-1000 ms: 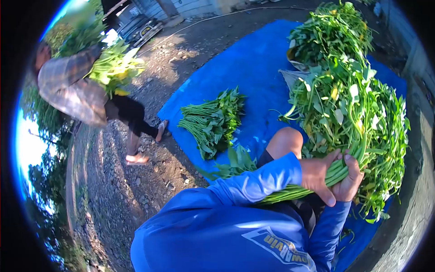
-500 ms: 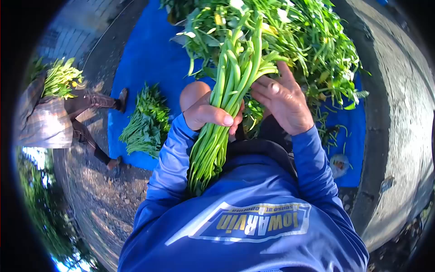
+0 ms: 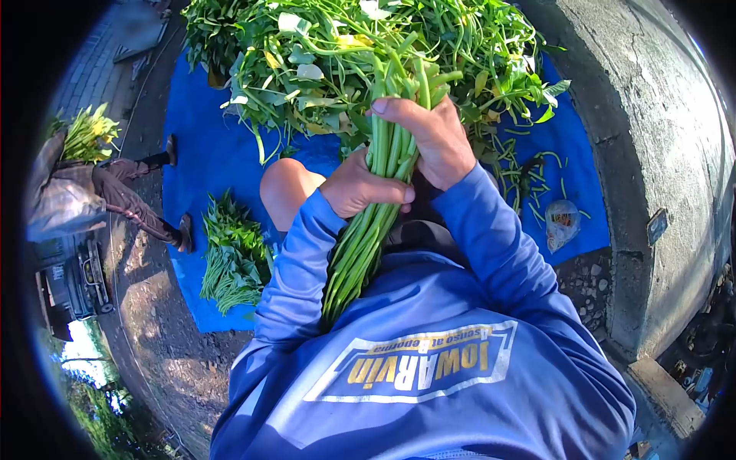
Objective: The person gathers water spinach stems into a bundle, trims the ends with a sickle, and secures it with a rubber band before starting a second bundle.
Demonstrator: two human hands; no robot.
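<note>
A long bunch of green water spinach stems (image 3: 356,253) slants across my lap, its thick ends pointing away from me and its thin ends against my shirt. My left hand (image 3: 360,186) is closed around the middle of the bunch, thumb across the front. Higher up, near the thick ends, my right hand (image 3: 438,142) wraps it too, with its thumb laid over the stems; most of its other fingers are hidden. Just beyond lies a large heap of leafy greens (image 3: 307,84).
A blue tarp (image 3: 195,130) lies underneath. On it are a smaller tied-looking bundle of greens (image 3: 234,257) at left, and scattered stem pieces and a clear plastic bag (image 3: 562,224) at right. A concrete ledge (image 3: 652,153) runs along the right. Another person (image 3: 73,195) carrying greens walks at far left.
My right hand, earlier open with fingers spread beside the thick ends, has closed around the upper bunch. The left hand keeps its hold. The view has shifted, and the person's legs have moved.
</note>
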